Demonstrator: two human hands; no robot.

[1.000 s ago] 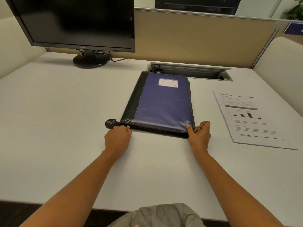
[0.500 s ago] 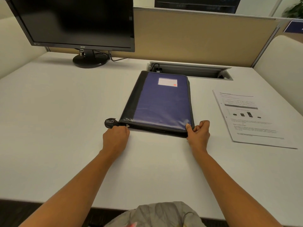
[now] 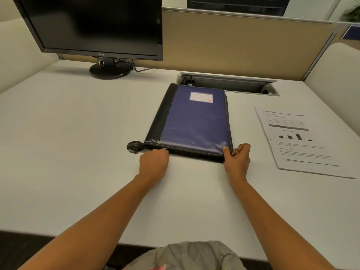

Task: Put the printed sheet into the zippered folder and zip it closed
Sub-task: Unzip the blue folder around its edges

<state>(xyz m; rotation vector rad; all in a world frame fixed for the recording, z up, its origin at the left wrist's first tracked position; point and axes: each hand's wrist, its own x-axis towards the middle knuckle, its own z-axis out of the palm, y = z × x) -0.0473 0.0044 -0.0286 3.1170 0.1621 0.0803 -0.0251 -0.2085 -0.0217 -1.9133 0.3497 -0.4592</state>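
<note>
Both hands sit at the near edge of the flat blue-and-black zippered folder [image 3: 191, 121]: the left hand [image 3: 153, 162] has slid a little to its right along that edge compared with a second ago, away from the black fabric tab [image 3: 133, 146] that juts out beyond its knuckles, while the right hand [image 3: 236, 157] has barely shifted and still pinches the folder's near right corner, thumb on top and fingers curled below. The left hand's fingers are curled over the zip line, and I judge it is drawing the slider along, though the pull itself is hidden under them, so I cannot tell what it grips. That small travel suggests the opening has only just begun, and the folder still lies closed and flat (its cover glossy, with a white label [image 3: 201, 97] at the far end, well beyond both hands). The white printed sheet of paper [image 3: 300, 141], with a table and a small bar chart on it, rests on the pale desk [image 3: 68, 143] well out to the right of the right hand, untouched, so putting it in and zipping up both remain to be done
</note>
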